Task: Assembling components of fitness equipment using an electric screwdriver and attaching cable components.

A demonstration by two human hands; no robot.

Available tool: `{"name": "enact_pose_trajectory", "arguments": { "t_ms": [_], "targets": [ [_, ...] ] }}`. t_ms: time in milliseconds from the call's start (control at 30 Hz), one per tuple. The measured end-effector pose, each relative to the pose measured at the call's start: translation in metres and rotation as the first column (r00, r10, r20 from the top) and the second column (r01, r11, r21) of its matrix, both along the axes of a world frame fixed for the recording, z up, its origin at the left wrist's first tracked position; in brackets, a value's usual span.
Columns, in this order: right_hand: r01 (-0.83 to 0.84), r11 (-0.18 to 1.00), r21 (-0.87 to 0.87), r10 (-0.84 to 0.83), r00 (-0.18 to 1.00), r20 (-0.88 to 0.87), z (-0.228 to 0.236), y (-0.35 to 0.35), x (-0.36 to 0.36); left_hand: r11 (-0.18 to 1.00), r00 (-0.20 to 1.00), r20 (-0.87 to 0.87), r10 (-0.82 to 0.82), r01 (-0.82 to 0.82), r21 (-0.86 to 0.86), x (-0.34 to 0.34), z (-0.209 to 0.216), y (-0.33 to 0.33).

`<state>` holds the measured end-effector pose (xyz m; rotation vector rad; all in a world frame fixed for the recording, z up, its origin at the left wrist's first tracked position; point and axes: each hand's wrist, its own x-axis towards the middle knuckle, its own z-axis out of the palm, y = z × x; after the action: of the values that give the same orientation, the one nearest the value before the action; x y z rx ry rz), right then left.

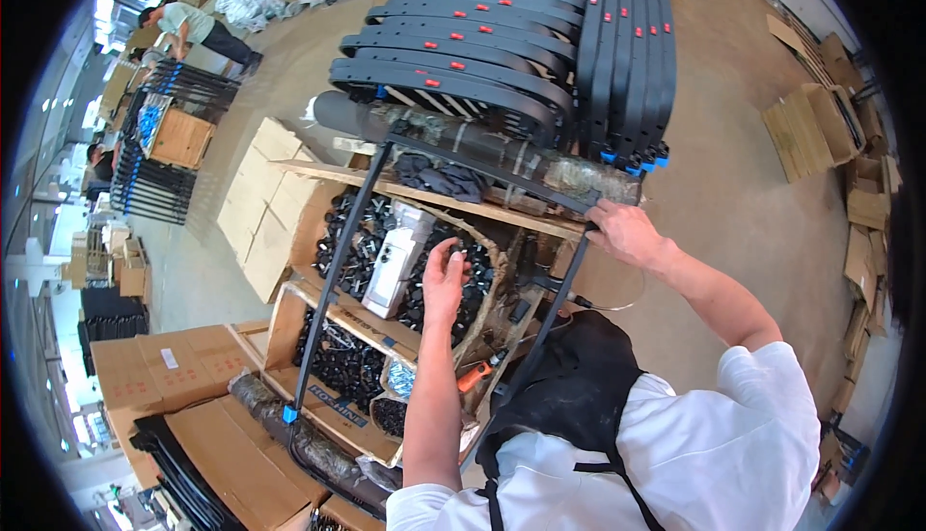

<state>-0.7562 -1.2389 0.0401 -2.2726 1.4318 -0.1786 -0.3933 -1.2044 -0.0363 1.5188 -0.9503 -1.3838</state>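
Note:
A black tubular metal frame [338, 261] lies across the work stand, with a blue cap [289, 414] at its near left corner. At the frame's far right corner, my right hand [625, 233] is closed around the tube end. My left hand [445, 285] hovers above a cardboard box [307, 232] of small black parts, fingers curled together in a pinch; what sits between the fingertips is too small to name. Next to it, a white and grey case [391, 266] rests on the black parts. Wrapped padding rolls [463, 136] support the frame at its far side.
Stacked black curved frames [463, 39] with red pieces stand beyond the stand. An orange-handled tool [474, 376] lies by my left forearm. Another box of black fittings [342, 362] sits nearer. Cartons [815, 131] line the right; a co-worker [203, 31] bends at far left.

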Motion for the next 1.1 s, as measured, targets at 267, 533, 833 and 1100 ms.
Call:
{"name": "enact_pose_trajectory", "arguments": {
  "t_ms": [267,533,833,1100],
  "targets": [
    [0.036,0.999,0.017,-0.033,0.992,-0.125,0.0,-0.012,0.01,0.94,0.924,0.338,0.18,-0.061,-0.335,0.057,0.0,-0.103],
    [0.143,0.98,0.14,-0.119,0.979,-0.167,0.002,-0.007,0.007,0.945,0.785,0.586,0.202,0.001,-0.327,0.093,0.014,-0.223],
    [0.003,0.985,0.173,0.035,0.976,-0.215,0.015,-0.017,-0.008,0.867,0.703,0.702,0.116,0.273,-0.417,0.105,-0.006,-0.252],
    [0.018,1.0,0.016,-0.013,0.955,-0.296,0.033,-0.025,0.015,0.87,0.646,0.739,0.19,0.238,-0.432,0.118,-0.008,-0.257]
  ]
}}
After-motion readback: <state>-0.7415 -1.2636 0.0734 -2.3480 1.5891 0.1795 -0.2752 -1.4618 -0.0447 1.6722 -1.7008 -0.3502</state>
